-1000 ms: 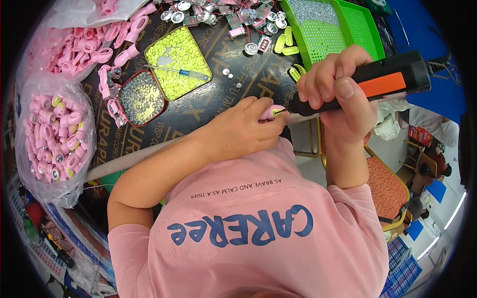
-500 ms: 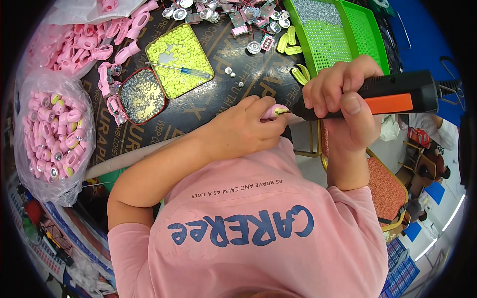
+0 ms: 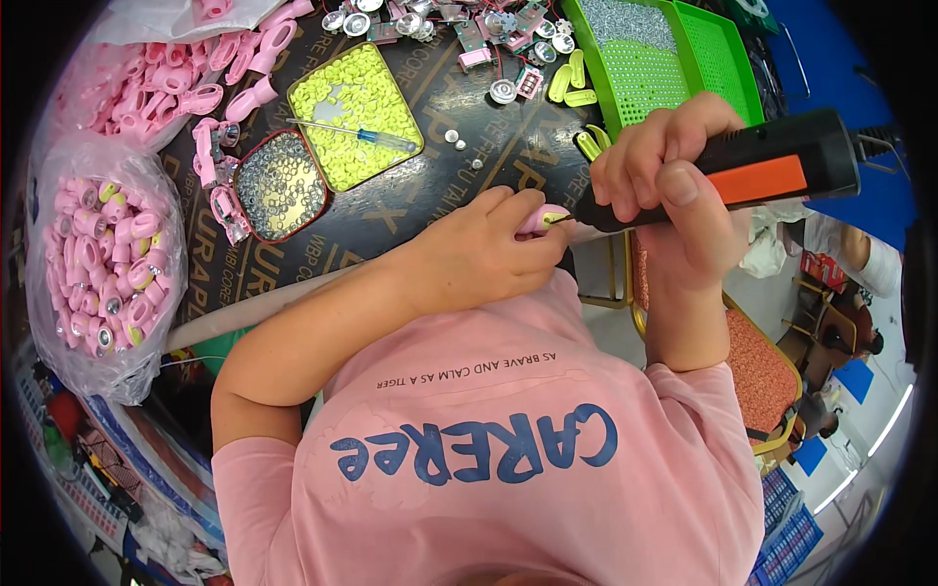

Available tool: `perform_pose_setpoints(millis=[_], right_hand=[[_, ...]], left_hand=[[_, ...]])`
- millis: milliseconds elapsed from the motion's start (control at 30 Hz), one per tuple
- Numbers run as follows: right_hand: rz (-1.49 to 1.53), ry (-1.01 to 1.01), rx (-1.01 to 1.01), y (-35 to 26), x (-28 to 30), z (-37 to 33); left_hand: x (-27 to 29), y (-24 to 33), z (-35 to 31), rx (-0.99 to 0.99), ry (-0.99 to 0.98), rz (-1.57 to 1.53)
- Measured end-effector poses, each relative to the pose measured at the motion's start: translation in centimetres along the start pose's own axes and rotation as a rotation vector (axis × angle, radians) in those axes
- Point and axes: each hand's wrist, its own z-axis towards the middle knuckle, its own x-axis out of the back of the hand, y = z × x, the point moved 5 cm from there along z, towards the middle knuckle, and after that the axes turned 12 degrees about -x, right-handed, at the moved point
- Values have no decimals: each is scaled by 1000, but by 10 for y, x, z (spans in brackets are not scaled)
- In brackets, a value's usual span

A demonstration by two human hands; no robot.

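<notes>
Head view: little has changed over the last second. The left hand [image 3: 489,246] still pinches a small pink piece [image 3: 533,223], left of and nearer the wearer's body than the green basket [image 3: 721,54]. The right hand [image 3: 674,176], just on the basket's near side, remains wrapped round a black-and-orange power driver [image 3: 764,179]. The driver has shifted only slightly, its bit [image 3: 565,220] seemingly at the piece's yellow-green insert [image 3: 551,212], so work appears to continue there.

Just above centre frame, the left hand [image 3: 489,252] holds a small pink casing [image 3: 537,220]; the right hand [image 3: 674,186] grips a black power screwdriver [image 3: 782,161] (orange-panelled), its bit [image 3: 561,220] at the casing. A clear bag [image 3: 117,383] of pink pieces [image 3: 90,224] sits far left, a green tray [image 3: 718,63] upper right.
</notes>
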Motion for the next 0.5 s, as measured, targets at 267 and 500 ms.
perform_pose_setpoints(millis=[267, 500], right_hand=[[1, 12, 0, 0, -2, 3], [2, 7, 0, 0, -4, 2]], left_hand=[[0, -1, 0, 0, -10, 2], [-3, 0, -2, -40, -15, 9]])
